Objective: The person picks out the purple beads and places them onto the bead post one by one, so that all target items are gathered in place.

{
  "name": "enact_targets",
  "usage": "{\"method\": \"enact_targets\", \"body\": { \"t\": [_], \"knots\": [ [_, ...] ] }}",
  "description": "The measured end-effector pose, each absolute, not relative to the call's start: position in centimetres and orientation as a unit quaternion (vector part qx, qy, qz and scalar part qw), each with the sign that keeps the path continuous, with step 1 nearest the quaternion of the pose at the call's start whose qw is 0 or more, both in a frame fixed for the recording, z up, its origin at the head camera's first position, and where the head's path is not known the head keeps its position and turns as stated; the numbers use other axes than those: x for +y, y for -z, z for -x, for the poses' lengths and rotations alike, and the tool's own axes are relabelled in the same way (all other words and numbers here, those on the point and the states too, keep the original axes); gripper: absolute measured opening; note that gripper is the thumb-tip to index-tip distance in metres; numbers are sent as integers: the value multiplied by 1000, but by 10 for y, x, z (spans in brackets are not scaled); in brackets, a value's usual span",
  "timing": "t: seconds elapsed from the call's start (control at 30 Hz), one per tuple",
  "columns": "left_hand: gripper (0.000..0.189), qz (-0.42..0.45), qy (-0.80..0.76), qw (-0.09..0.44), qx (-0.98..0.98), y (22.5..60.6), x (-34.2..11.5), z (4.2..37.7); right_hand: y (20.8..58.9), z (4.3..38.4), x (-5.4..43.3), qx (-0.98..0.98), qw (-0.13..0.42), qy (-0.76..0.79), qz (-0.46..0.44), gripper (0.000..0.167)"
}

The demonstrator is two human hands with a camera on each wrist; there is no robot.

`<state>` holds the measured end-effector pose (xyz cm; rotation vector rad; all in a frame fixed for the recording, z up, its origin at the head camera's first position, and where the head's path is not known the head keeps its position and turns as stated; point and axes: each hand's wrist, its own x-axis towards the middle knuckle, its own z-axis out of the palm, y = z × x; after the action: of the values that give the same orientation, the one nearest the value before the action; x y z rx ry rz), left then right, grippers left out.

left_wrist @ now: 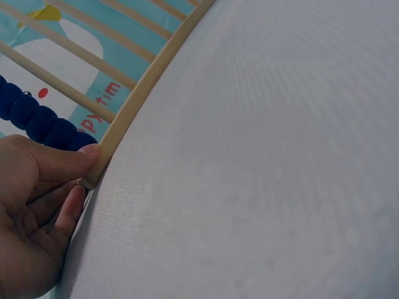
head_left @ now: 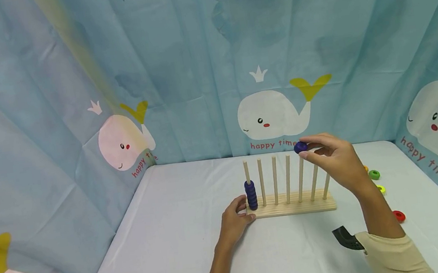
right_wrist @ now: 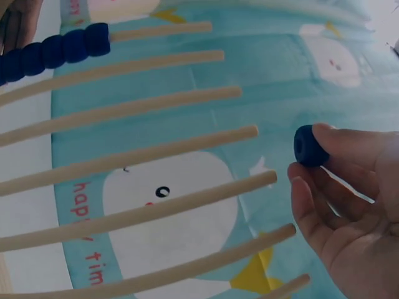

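Note:
A pale wooden peg stand (head_left: 293,209) with several upright pegs rests on the white table. Blue ring beads (head_left: 251,195) are stacked on its leftmost peg. At the left end of the base, my left hand (head_left: 234,223) grips the wood between thumb and fingers; the left wrist view shows the thumb (left_wrist: 68,161) on the front edge, beside the lowest bead. Up at peg-top height, my right hand (head_left: 339,165) pinches one blue bead (right_wrist: 308,147) between thumb and fingertips. In the right wrist view that bead is apart from the peg tips, its hole turned toward them.
Right of the stand lie loose rings: a green one (head_left: 374,175), a yellow one (head_left: 381,189), an orange one partly hidden by my right hand, and a red one (head_left: 399,216) by my right forearm. A whale-print curtain (head_left: 194,66) hangs behind the table.

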<state>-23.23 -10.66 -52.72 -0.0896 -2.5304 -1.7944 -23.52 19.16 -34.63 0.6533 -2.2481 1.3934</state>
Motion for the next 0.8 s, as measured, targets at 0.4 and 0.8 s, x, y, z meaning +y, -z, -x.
{"method": "enact_targets", "body": {
  "t": [0.4, 0.8],
  "knots": [
    [65, 29, 574, 18, -818, 527, -107, 231, 347, 237, 170, -800, 186, -511, -253, 35],
    [66, 26, 575, 17, -818, 525, -106, 231, 349, 241, 150, -804, 188, -488, -283, 35]
  ]
}}
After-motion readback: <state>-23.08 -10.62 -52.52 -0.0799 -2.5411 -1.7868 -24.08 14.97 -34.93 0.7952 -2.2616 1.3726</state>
